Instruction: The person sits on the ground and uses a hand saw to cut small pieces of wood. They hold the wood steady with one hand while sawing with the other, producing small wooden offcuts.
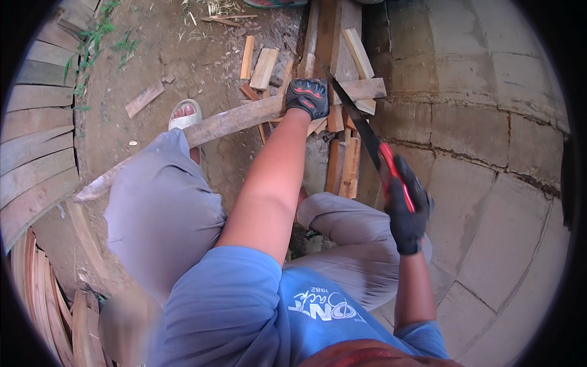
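A long weathered plank [238,117] runs from the lower left up to the right, its right part resting across other timber. My left hand [307,98], in a black glove with red marks, is closed over the plank near its right end. In my gloved right hand [408,214] is the red handle of a handsaw [367,131]. The dark blade slants up and left, and its far part crosses the plank just right of my left hand. Whether the teeth touch the wood I cannot tell.
Cut wood pieces [264,69] lie on the dirt around the plank, with more short pieces [350,168] below it. Long beams [348,52] stretch away at the top. A block-paved surface [471,128] is on the right. Stacked boards [38,122] line the left edge.
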A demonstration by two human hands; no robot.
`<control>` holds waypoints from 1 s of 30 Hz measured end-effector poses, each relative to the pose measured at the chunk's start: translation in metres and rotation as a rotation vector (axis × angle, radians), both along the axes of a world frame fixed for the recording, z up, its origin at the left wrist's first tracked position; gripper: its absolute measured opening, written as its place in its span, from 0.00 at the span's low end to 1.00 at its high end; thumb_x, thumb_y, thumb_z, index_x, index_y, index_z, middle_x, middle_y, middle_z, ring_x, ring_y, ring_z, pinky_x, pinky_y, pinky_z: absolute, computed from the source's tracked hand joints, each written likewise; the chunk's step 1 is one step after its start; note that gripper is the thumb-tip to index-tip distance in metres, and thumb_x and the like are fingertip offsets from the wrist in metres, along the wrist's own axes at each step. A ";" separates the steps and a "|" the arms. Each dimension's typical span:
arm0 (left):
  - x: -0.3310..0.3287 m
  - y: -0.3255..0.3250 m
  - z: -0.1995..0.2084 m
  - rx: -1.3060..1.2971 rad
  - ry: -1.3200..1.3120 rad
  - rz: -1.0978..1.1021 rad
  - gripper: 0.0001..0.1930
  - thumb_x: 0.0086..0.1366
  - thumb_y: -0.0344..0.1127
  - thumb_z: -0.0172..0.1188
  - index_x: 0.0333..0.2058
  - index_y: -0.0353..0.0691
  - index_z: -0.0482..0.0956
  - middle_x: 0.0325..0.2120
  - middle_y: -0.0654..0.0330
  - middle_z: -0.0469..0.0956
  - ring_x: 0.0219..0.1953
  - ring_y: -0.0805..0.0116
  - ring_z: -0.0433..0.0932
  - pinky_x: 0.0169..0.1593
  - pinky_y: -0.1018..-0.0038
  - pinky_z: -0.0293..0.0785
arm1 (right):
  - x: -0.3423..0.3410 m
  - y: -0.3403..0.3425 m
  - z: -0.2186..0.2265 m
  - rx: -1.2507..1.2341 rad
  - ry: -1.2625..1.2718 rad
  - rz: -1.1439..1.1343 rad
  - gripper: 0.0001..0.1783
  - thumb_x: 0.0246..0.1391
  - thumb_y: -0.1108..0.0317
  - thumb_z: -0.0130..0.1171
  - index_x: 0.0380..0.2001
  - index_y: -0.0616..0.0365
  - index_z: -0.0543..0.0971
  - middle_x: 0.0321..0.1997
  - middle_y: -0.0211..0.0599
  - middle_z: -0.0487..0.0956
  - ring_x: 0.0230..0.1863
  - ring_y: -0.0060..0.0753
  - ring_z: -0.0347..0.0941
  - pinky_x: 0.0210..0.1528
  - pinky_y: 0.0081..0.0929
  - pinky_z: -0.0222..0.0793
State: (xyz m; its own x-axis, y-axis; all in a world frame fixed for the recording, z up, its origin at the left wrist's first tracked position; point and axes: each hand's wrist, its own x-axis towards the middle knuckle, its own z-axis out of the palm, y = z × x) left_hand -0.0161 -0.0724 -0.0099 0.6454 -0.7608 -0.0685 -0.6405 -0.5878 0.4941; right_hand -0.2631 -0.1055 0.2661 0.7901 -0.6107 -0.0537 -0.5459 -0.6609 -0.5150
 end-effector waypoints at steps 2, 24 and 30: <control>-0.003 0.003 -0.002 -0.021 -0.020 0.006 0.13 0.59 0.41 0.62 0.41 0.46 0.84 0.41 0.51 0.88 0.45 0.52 0.89 0.48 0.57 0.82 | 0.040 -0.016 -0.044 -0.059 -0.081 0.104 0.21 0.70 0.61 0.62 0.62 0.56 0.84 0.55 0.49 0.88 0.49 0.45 0.87 0.54 0.37 0.79; 0.008 -0.003 0.005 0.019 0.040 -0.038 0.16 0.58 0.44 0.64 0.43 0.45 0.86 0.42 0.50 0.89 0.48 0.51 0.89 0.50 0.54 0.84 | -0.055 0.038 0.038 0.150 0.164 -0.247 0.25 0.71 0.62 0.61 0.67 0.58 0.81 0.58 0.43 0.88 0.49 0.31 0.85 0.53 0.31 0.80; 0.003 0.001 0.005 0.049 0.052 -0.039 0.17 0.57 0.44 0.65 0.43 0.46 0.87 0.43 0.51 0.89 0.49 0.51 0.88 0.52 0.55 0.84 | -0.031 0.021 0.005 0.055 0.075 -0.103 0.23 0.72 0.64 0.60 0.67 0.56 0.81 0.46 0.42 0.88 0.36 0.28 0.83 0.45 0.30 0.78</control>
State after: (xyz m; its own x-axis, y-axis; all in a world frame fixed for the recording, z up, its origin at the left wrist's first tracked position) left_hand -0.0136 -0.0711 -0.0048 0.6098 -0.7802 -0.1394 -0.6375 -0.5873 0.4986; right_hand -0.2942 -0.0848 0.2711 0.7160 -0.6827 -0.1459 -0.6476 -0.5714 -0.5040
